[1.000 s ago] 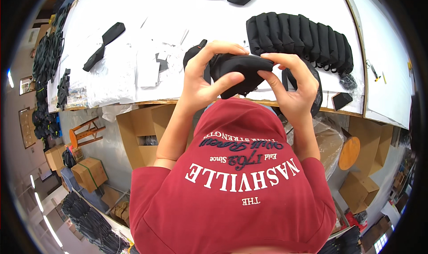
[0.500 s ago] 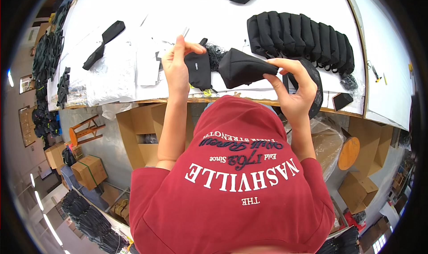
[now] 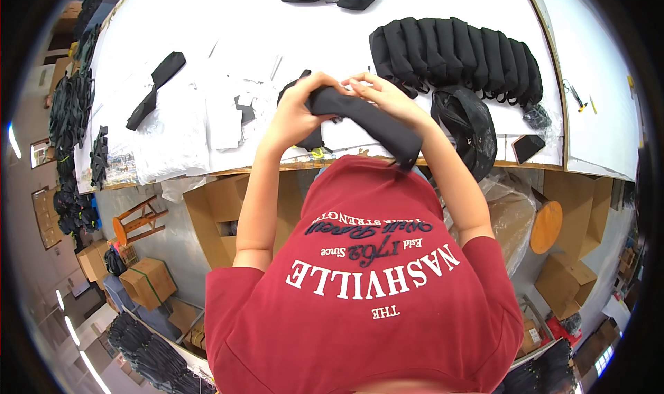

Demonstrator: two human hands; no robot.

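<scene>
A black fabric pouch (image 3: 377,125) is held above the near edge of the table, its long body slanting down to the right toward my shirt. My left hand (image 3: 294,116) is closed round the pouch's left end. My right hand (image 3: 393,103) reaches over its far side, fingers bent in against the far edge and fingertips close to those of my left hand. Exactly what the right fingertips pinch is hidden. Partly covered by my left hand, another black piece (image 3: 312,141) lies on the table with a bit of yellow-green at its lower end.
Black pouches stand in a row (image 3: 456,55) at the right. Nearer lies a black mesh-like bundle (image 3: 465,127), then a dark flat phone-like object (image 3: 528,148). Paper scraps (image 3: 225,121) and a black strip-like pouch (image 3: 155,89) lie left. Cardboard boxes (image 3: 218,211) stand below the table edge.
My left hand, raised and apart before, now grips the pouch's end. My right hand has moved left and to the far side, and the pouch has turned lengthwise. The view has shifted slightly.
</scene>
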